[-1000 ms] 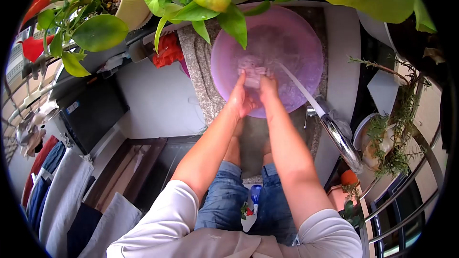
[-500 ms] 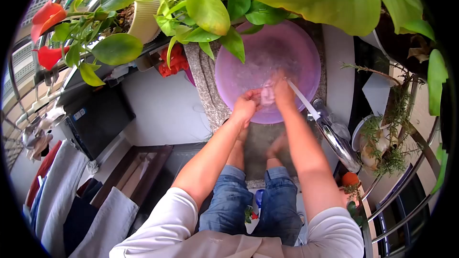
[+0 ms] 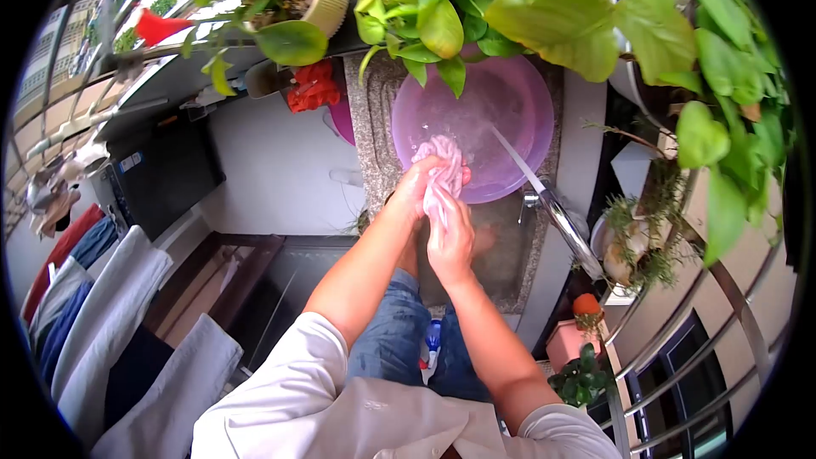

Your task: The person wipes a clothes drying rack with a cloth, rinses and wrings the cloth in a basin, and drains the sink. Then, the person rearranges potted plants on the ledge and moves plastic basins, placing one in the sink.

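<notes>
A wet pink cloth (image 3: pixel 442 172) is bunched between my hands over the near left rim of a pink basin (image 3: pixel 535 132). My left hand (image 3: pixel 418 184) is wrapped round its upper part. Closed on the lower end, nearer my body, is my right hand (image 3: pixel 450 236). Water streams from a metal faucet (image 3: pixel 571 234) into the basin, which holds rippling water. The basin rests on a speckled stone sink (image 3: pixel 374 119) with a ridged left side.
Leafy plants (image 3: pixel 442 21) hang over the basin's far edge. A red bag (image 3: pixel 313 87) lies left of the sink. Grey cloths (image 3: pixel 127 297) hang at the lower left. Metal railings (image 3: pixel 688 357) and a pink pot (image 3: pixel 571 344) stand at the right.
The cloth has come up out of the basin water, toward its near left rim. My right hand has moved left and closer to my body, below my left hand. The view has shifted.
</notes>
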The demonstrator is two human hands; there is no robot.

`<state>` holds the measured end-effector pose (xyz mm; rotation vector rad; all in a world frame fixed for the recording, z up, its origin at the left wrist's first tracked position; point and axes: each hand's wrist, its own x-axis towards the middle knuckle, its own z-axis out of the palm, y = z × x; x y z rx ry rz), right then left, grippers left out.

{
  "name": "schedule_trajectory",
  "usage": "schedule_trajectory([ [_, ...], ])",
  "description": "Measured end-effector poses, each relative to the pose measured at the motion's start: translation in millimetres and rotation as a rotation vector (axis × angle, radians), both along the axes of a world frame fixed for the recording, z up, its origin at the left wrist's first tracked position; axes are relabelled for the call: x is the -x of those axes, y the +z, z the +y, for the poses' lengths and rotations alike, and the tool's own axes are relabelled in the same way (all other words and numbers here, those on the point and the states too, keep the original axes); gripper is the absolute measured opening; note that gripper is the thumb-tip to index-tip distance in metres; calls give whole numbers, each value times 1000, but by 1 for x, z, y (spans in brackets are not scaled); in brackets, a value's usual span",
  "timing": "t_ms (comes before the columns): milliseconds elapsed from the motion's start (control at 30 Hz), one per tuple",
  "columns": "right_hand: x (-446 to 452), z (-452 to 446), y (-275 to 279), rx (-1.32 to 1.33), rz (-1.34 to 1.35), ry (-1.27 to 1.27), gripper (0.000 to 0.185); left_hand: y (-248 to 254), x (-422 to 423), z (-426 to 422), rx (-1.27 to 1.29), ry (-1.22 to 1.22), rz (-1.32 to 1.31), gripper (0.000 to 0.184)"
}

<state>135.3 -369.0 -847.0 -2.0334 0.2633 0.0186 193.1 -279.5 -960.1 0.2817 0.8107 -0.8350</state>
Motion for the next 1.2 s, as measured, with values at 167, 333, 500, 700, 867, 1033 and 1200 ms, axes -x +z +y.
schedule_trajectory([
  [167,12,-22,76,-28,107,-290,36,126,12,20,-30,-138,-308,51],
  [333,-32,-43,135,-50,63,208,37,210,39,27,30,-268,-375,47],
  [500,-82,-74,228,-299,258,1049,73,247,14,45,207,-349,-348,41],
  [700,-114,-74,308,306,-106,1224,94,316,-43,47,374,-626,-595,46],
  [867,-131,-82,330,767,-531,1214,19,368,-55,25,132,-811,-604,28],
  [1033,-127,-99,355,657,-373,1196,29,427,-47,1,-609,-1042,-961,38],
  [1200,-130,-91,368,893,-212,1240,33,463,-28,-26,-1636,-1076,-1127,61],
])
